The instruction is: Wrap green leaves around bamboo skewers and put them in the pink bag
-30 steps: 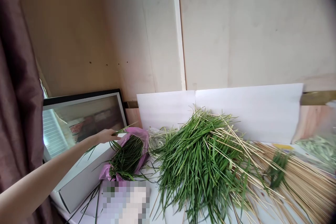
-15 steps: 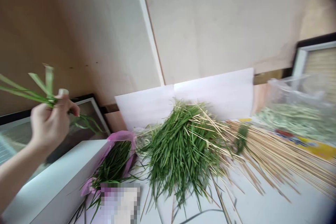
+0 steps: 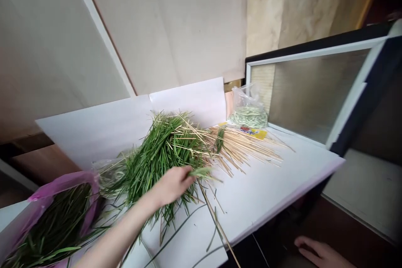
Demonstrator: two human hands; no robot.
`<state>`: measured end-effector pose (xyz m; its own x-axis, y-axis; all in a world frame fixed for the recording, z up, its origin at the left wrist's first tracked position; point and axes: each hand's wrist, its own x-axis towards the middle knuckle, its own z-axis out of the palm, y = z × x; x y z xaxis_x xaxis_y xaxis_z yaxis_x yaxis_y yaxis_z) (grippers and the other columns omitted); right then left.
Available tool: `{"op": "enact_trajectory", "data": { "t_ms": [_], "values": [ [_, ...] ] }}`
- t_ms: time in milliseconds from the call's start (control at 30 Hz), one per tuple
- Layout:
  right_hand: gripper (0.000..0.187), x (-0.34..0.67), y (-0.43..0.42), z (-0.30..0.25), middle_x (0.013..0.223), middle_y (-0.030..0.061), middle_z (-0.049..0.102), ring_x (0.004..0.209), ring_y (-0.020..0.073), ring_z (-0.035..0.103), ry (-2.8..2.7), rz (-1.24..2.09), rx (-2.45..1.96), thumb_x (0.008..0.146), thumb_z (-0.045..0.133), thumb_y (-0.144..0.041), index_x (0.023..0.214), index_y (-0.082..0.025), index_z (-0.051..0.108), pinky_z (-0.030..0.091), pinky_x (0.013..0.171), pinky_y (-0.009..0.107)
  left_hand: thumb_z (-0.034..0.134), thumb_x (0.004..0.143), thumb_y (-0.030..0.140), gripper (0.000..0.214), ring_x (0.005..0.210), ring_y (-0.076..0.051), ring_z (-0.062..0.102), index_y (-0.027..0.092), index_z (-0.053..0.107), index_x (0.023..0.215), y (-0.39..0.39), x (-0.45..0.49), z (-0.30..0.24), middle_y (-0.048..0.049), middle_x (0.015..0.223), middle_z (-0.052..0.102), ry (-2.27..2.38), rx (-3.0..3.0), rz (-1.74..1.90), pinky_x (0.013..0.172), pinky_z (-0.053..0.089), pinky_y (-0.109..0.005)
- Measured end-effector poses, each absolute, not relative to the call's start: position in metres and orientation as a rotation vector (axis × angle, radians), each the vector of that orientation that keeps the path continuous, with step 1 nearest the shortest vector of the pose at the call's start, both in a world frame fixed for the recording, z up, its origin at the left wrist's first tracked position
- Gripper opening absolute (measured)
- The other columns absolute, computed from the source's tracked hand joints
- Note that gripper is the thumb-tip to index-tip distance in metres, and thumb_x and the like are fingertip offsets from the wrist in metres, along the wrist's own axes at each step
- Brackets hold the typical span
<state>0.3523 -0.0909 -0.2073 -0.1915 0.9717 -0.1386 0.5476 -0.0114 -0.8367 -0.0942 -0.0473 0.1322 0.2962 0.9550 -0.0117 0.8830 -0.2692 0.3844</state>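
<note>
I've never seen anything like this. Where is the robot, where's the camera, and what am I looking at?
There's no robot here, just a person's two bare hands. One camera, worn on the head, takes every picture, looking forward and down.

The left hand pinches some green blades in front of a big leafy pile. The right hand shows only partly, at the bottom edge, away from the white table; nothing can be seen in it.

On the table, thin sticks lie fanned out beside the pile, and behind them stands a clear bag of pale green strips. At the left, a purple bag holds darker leaves.
</note>
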Motion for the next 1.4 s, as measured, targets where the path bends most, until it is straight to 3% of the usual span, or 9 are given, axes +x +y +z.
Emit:
{"op": "enact_trajectory", "data": {
  "t_ms": [133,233,367,500,667,800,1133,1300,1400],
  "values": [
    [0.037,0.357,-0.108,-0.187,0.078,0.006,0.071,0.074,0.0302,0.07,-1.681,1.113,-1.514,0.092,0.054,-0.053,0.099,-0.023,0.074,0.057,0.064,0.034,0.055,0.088,0.024,0.008,0.078,-0.022,0.063,0.02,0.062,0.091,-0.042,-0.054,0.049,-0.0047,0.082,0.066,1.59,2.303,0.274,0.071,0.044,-0.03],
    [0.036,0.359,-0.109,-0.159,0.077,0.0048,0.067,0.07,0.0263,0.067,-1.577,0.89,-1.496,0.095,0.05,-0.05,0.106,-0.022,0.069,0.055,0.063,0.032,0.057,0.085,0.016,0.022,0.103,-0.028,0.063,0.017,0.062,0.106,-0.043,-0.04,0.02,-0.012,0.106,0.067,1.555,2.305,0.338,0.089,0.045,-0.035],
    [0.035,0.359,-0.076,-0.103,0.082,0.005,0.068,0.069,0.0248,0.066,-1.601,0.504,-1.529,0.099,0.045,-0.049,0.108,-0.021,0.064,0.054,0.066,0.033,0.059,0.084,0.015,0.026,0.111,-0.03,0.059,0.018,0.063,0.109,-0.045,-0.035,0.009,-0.0121,0.112,0.067,1.588,2.317,0.44,0.098,0.042,-0.041],
    [0.028,0.344,-0.009,-0.045,0.101,0.0087,0.07,0.08,0.0262,0.066,-1.809,0.205,-1.505,0.098,0.044,-0.04,0.106,-0.021,0.064,0.053,0.072,0.034,0.061,0.083,0.015,0.021,0.108,-0.029,0.06,0.02,0.064,0.103,-0.044,-0.041,0.001,-0.0091,0.109,0.067,1.533,2.292,0.581,0.096,0.043,-0.041],
    [0.015,0.311,0.074,-0.013,0.103,0.0077,0.068,0.096,0.0239,0.065,-2.032,0.061,-1.582,0.096,0.053,-0.015,0.098,-0.017,0.067,0.051,0.089,0.034,0.06,0.086,0.018,0.014,0.102,-0.026,0.061,0.02,0.064,0.099,-0.04,-0.048,-0.013,-0.0072,0.103,0.067,1.412,2.276,0.752,0.094,0.044,-0.04],
    [0.005,0.285,0.103,-0.016,0.105,0.0063,0.067,0.104,0.0265,0.063,-2.164,-0.019,-1.755,0.099,0.068,-0.019,0.099,-0.014,0.068,0.051,0.092,0.044,0.054,0.091,0.018,0.011,0.098,-0.025,0.061,0.02,0.064,0.093,-0.043,-0.05,-0.019,-0.0064,0.097,0.067,1.395,2.292,0.786,0.09,0.045,-0.04],
    [0.015,0.266,0.117,-0.008,0.098,0.0045,0.069,0.089,0.0226,0.068,-2.302,0.033,-1.988,0.102,0.069,-0.028,0.097,-0.013,0.069,0.057,0.083,0.041,0.056,0.093,0.025,0.011,0.091,-0.025,0.06,0.021,0.064,0.085,-0.049,-0.049,-0.017,-0.0051,0.089,0.067,1.429,2.235,0.921,0.087,0.044,-0.039],
    [0.021,0.276,0.117,0.005,0.081,0.0004,0.064,0.077,0.0207,0.064,-2.316,0.155,-1.913,0.1,0.068,-0.026,0.082,-0.015,0.064,0.052,0.076,0.036,0.058,0.09,0.029,0.012,0.077,-0.021,0.059,0.02,0.061,0.083,-0.046,-0.049,-0.016,-0.0037,0.081,0.066,1.302,1.895,1.053,0.071,0.043,-0.031],
    [0.03,0.289,0.098,0.007,0.07,-0.0012,0.057,0.072,0.0213,0.06,-2.347,0.318,-1.741,0.097,0.057,-0.019,0.067,-0.019,0.053,0.046,0.071,0.032,0.064,0.086,0.034,0.016,0.068,-0.017,0.055,0.019,0.064,0.09,-0.043,-0.05,-0.018,-0.0015,0.077,0.063,1.231,1.676,1.106,0.063,0.039,-0.027]
  ]
}}
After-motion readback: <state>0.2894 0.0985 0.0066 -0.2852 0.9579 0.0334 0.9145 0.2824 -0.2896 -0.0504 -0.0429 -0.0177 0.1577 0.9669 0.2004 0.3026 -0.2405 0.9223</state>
